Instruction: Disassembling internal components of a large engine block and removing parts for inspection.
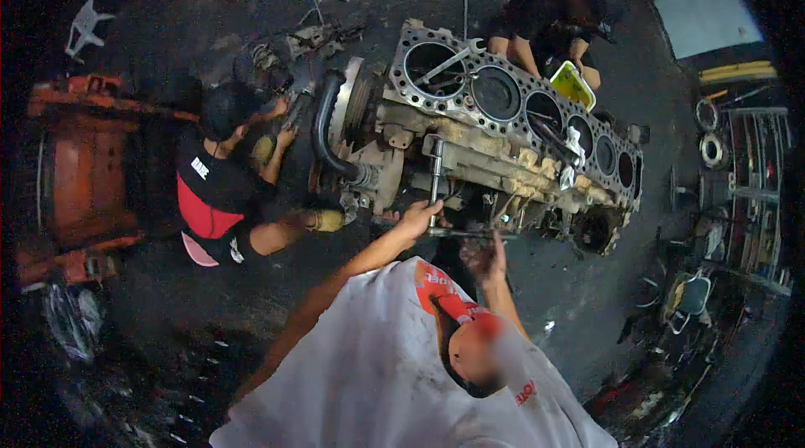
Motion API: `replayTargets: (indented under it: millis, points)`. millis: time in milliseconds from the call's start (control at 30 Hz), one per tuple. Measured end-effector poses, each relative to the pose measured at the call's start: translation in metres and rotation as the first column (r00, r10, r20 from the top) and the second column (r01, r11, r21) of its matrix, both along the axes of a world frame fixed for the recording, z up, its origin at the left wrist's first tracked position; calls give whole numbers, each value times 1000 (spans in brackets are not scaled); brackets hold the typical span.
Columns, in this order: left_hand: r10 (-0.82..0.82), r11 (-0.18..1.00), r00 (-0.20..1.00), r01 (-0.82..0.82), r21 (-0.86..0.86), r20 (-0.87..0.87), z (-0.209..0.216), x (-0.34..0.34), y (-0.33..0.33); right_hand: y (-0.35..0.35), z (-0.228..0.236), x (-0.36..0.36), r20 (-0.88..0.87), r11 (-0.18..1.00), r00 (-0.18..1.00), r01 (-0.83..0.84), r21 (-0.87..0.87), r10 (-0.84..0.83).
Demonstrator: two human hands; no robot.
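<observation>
My left hand (417, 220) has fingers wrapped around the chrome socket bar (437, 167), which points away toward the engine block (503, 149); my right hand (484, 260), nearer the crosswise handle (458, 233), blurs: grip unclear.

A slim, shiny metal bar (436, 179) runs outward from the side of a long, grimy engine (495, 165) with a row of round bores on top. At the bar's near end, a thin metal handle (457, 233) extends rightward, roughly square to it.
</observation>
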State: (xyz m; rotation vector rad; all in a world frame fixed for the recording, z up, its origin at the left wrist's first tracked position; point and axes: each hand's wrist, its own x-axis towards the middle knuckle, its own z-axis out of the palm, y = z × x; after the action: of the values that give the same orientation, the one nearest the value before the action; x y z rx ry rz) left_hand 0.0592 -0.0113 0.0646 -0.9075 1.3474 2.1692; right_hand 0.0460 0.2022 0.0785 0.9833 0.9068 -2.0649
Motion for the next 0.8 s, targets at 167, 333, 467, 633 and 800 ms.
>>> replayTargets:
  millis: [167,333,467,633,800]
  points:
    - [-32,995,999,29,93,24,-21,2,-5,-28,7,23,-129,982,975,175,-71,-183]
    - [-89,972,994,100,-213,62,-38,-2,-8,-69,65,30,-676,684,130,-24,729,725]
    - [-173,782,980,200,-591,102,-24,-13,-15,-99,73,25,-679,673,-78,-92,734,730]
    - [-19,833,999,30,-552,26,3,-4,-13,-93,45,31,-655,650,96,76,756,750]
    - [72,968,997,-76,-240,-24,-5,0,-17,-101,1,39,-759,749,302,175,639,577]
